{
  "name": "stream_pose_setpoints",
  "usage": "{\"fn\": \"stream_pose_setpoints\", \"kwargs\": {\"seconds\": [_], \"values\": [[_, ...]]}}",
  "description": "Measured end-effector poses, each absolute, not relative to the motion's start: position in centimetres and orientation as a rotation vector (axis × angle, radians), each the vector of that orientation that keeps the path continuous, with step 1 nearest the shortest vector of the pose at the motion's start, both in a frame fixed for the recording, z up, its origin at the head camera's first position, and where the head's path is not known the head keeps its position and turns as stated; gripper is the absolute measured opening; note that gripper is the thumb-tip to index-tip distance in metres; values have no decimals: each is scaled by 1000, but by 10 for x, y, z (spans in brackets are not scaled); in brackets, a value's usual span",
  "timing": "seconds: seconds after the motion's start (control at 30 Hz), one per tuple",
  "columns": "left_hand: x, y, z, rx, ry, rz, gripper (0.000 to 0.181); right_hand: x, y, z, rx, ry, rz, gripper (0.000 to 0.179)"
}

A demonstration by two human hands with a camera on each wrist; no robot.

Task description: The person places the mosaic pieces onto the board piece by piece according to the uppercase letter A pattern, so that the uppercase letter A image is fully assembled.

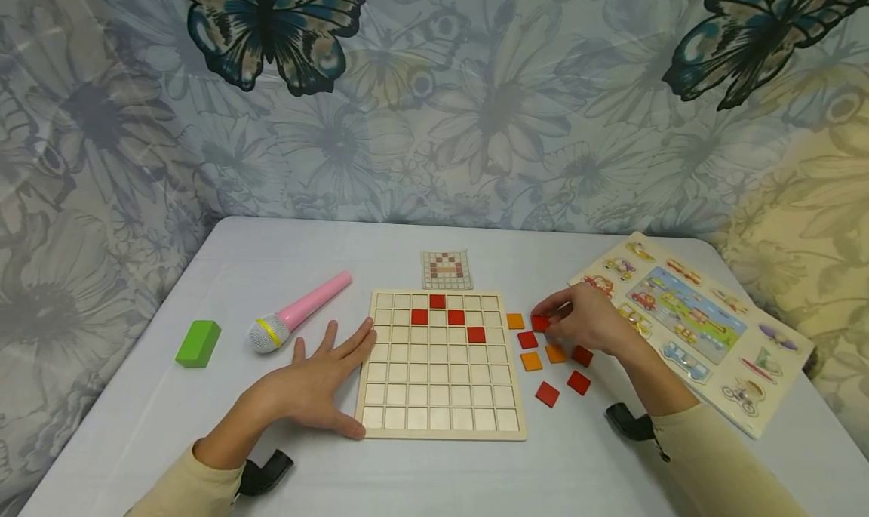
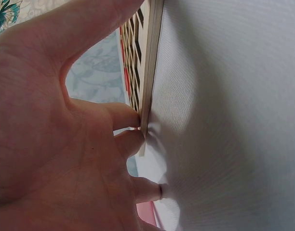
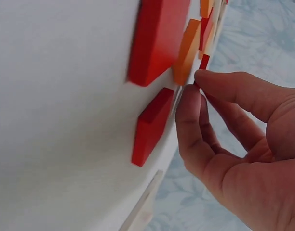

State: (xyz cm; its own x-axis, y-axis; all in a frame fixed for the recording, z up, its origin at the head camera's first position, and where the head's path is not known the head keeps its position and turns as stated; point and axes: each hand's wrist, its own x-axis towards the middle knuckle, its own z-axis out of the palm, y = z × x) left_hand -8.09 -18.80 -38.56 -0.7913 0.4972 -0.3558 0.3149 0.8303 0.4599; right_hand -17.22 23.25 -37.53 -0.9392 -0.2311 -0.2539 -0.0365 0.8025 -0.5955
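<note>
A wooden grid board (image 1: 440, 366) lies flat on the white table, with several red square tiles in its upper cells. My left hand (image 1: 319, 385) is spread along the board's left side, thumb and fingertips at its edge; the left wrist view has the board's side (image 2: 146, 72) against the fingers. Right of the board, my right hand (image 1: 587, 317) pinches a red tile (image 1: 540, 323) between thumb and fingers. In the right wrist view only a small part of that tile shows at the fingertips. Loose red tiles (image 1: 547, 395) and orange tiles (image 1: 532, 361) lie around this hand.
A small pattern card (image 1: 446, 270) lies just behind the board. On the left are a pink toy microphone (image 1: 302, 311) and a green block (image 1: 198, 344). A picture puzzle board (image 1: 699, 328) sits at the right, partly under the right forearm in the head view.
</note>
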Motion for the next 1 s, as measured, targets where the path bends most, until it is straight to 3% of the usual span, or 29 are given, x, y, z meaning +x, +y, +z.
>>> {"fn": "stream_pose_setpoints", "kwargs": {"seconds": [1.0], "values": [[-82,-188,-386,596,2539,511,133,-174,191,-361,-293,2670,-870,26]]}}
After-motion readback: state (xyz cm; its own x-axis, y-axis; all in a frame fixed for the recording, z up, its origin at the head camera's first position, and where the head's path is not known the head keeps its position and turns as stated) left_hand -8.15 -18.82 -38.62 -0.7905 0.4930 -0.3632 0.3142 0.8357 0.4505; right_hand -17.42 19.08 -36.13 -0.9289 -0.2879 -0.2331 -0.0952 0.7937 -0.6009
